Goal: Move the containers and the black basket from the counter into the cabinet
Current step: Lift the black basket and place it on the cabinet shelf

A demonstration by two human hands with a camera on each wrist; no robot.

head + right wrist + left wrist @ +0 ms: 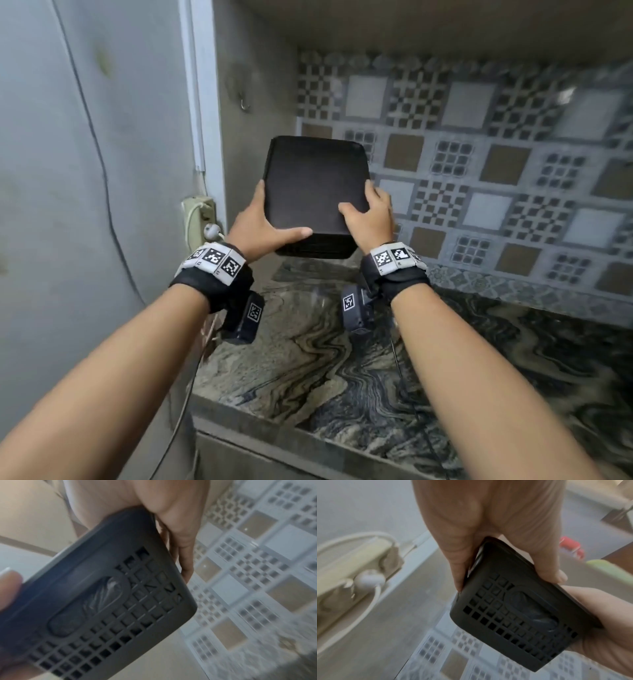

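Note:
I hold the black basket (315, 185) in the air above the counter, close to the left corner, with its flat dark face turned towards me. My left hand (255, 222) grips its left edge, thumb across the near face. At the right edge my right hand (370, 212) grips it the same way. The left wrist view shows the basket (513, 608) from below, with a square-grid wall and an oval handle slot. The right wrist view shows that grid wall (102, 601) too, blurred. No other containers can be made out on the counter.
The marbled stone counter (342, 359) lies below the basket, with patterned tiles (479, 171) behind it. A cream socket with a white plug (200, 219) sits on the left wall by my left wrist. Blurred red (571, 547) and green (611, 570) things show beyond my left hand.

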